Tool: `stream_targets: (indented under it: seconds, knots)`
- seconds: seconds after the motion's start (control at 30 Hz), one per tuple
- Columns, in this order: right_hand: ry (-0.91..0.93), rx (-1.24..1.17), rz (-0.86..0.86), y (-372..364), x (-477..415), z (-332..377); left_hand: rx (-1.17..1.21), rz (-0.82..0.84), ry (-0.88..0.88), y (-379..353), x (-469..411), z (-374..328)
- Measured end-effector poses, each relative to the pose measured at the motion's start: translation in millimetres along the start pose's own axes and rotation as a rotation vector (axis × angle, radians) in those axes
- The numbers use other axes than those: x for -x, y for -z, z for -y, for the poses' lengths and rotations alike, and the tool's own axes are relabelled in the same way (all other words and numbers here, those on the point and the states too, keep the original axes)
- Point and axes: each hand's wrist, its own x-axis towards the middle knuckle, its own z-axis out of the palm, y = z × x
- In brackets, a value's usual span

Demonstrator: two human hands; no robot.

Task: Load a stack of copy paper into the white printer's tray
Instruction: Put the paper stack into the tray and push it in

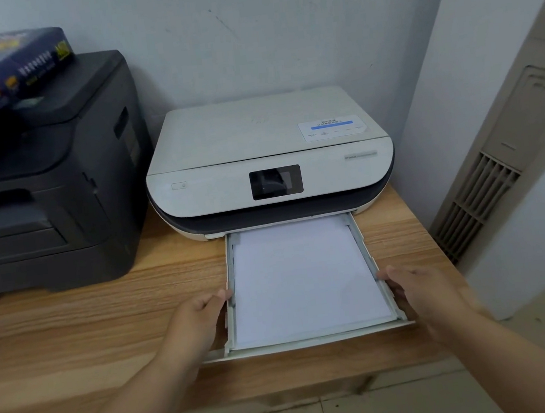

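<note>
Paper stack (307, 277) laid flat in tray (315, 342) drawn out of white printer (268, 158).
Long axis run front-back, twd front edge of table (105, 312); tray sides clamped by L hand (196, 322) & R hand (419, 294).

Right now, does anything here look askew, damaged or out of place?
Little. The paper lies flat and square in the tray. Only the ream pack sits at an angle on the black printer.

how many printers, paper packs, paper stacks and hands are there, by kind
printers: 2 (white printer, black printer)
wrapped paper pack: 1
paper stack in the tray: 1
hands: 2 (left hand, right hand)
total: 6
</note>
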Motion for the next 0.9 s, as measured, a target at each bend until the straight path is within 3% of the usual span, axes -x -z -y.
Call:
stream_targets:
  seconds: [0.33, 0.63, 0.8, 0.9]
  knots:
    - [-0.046, 0.035, -0.01, -2, 13, 12, 0.049, 0.025, 0.023, -2, 10, -2]
    - [0.001, 0.208, 0.04, 4, 27, 20, -0.063, 0.074, -0.02, 2, 7, 6]
    - [0.216, 0.358, 0.211, 22, 35, 10, -0.133, 0.159, -0.223, 9, 16, 15]
    - [0.228, 0.507, 0.252, 37, 39, 2, -0.255, 0.194, -0.321, 14, 24, 22]
